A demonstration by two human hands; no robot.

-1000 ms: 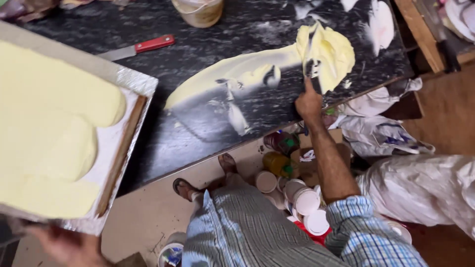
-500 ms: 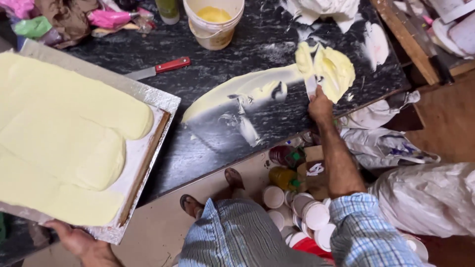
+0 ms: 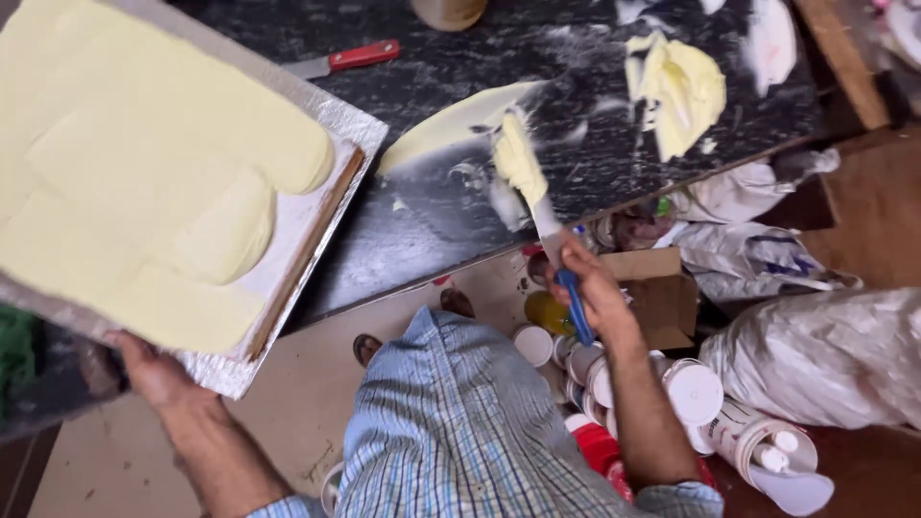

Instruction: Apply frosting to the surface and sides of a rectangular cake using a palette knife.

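A cream-laden spatula [image 3: 537, 206] is gripped by the right hand [image 3: 590, 288], blade angled toward the foil-lined tray [image 3: 317, 278] steadied leftward by the closed left hand [image 3: 153, 369] over the worktop [image 3: 432, 240].

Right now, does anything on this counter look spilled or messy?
Yes. Yellow cream is smeared straight onto the dark counter, in a streak and a heap near its far edge. The spatula in the right hand is coated too.

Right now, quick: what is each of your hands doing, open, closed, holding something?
Left hand: closed on the edge of the foil-covered board of pale yellow cream.
Right hand: closed around the blue-handled spatula, its blade loaded with cream.
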